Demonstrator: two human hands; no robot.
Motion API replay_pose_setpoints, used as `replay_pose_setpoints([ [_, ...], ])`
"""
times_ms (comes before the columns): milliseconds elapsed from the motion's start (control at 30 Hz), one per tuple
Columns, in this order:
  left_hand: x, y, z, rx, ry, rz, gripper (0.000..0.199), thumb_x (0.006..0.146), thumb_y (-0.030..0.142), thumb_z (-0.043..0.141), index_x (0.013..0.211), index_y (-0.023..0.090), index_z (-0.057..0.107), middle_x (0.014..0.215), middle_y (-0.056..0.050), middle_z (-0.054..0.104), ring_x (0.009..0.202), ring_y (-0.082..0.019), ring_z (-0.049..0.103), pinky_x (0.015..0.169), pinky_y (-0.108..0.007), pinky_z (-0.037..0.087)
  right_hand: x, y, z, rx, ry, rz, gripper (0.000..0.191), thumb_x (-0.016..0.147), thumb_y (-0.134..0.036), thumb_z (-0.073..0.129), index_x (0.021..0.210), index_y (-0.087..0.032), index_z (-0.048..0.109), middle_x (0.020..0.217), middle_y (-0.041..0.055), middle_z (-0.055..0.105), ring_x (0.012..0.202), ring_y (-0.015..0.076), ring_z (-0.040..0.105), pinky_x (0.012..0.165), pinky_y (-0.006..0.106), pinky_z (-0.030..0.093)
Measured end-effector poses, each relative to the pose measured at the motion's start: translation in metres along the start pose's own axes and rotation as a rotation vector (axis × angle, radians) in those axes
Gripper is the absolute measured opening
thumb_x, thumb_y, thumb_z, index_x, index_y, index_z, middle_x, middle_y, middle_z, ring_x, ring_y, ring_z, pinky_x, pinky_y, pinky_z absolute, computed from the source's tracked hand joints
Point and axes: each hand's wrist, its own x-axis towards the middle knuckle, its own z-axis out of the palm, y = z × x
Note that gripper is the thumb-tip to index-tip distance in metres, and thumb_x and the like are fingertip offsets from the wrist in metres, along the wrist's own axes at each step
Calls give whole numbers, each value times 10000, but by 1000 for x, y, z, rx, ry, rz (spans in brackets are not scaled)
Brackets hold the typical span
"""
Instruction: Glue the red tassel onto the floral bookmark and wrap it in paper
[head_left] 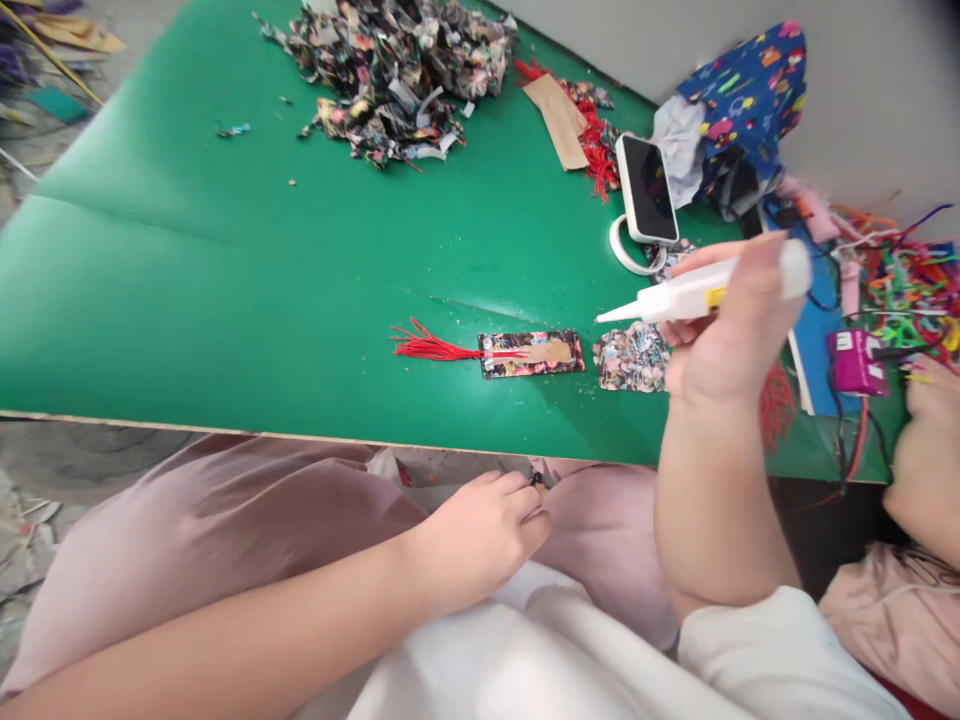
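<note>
My right hand [724, 345] grips a white glue bottle [682, 298], its thin nozzle pointing left above the table. Below the nozzle lies a patterned piece [631, 360], flat on the green surface. To its left is a bookmark [559, 350] with a floral dark border, a brown strip along its middle and a red tassel [435, 345] spreading from its left end. Down by my lap, under the table edge, my left hand [491, 525] is closed with curled fingers. Something small and dark shows at its fingertips, too little to name.
A heap of patterned fabric scraps [397, 70] sits at the back of the green table [187, 290]. A white phone [649, 190] lies near a white ring [626, 250]. Colourful cords [911, 285] and a purple box [859, 362] are right, beside another person's arm [930, 460].
</note>
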Motion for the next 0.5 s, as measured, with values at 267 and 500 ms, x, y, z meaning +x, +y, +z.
replay_pose_setpoints([
  [267, 0, -1, 3, 22, 19, -3, 208, 899, 198, 393, 996, 151, 571, 868, -88, 598, 807, -179, 528, 712, -301, 418, -4, 42, -2, -74, -65, 65, 347, 739, -515, 572, 602, -197, 594, 535, -14, 533, 455, 109, 520, 407, 251, 366],
  [500, 1, -1, 4, 17, 14, -2, 210, 896, 191, 392, 1000, 153, 571, 867, -89, 597, 808, -181, 523, 704, -302, 420, -5, 44, -3, -129, -90, 63, 359, 762, -526, 539, 611, -205, 596, 562, -9, 548, 502, 117, 549, 472, 280, 420],
])
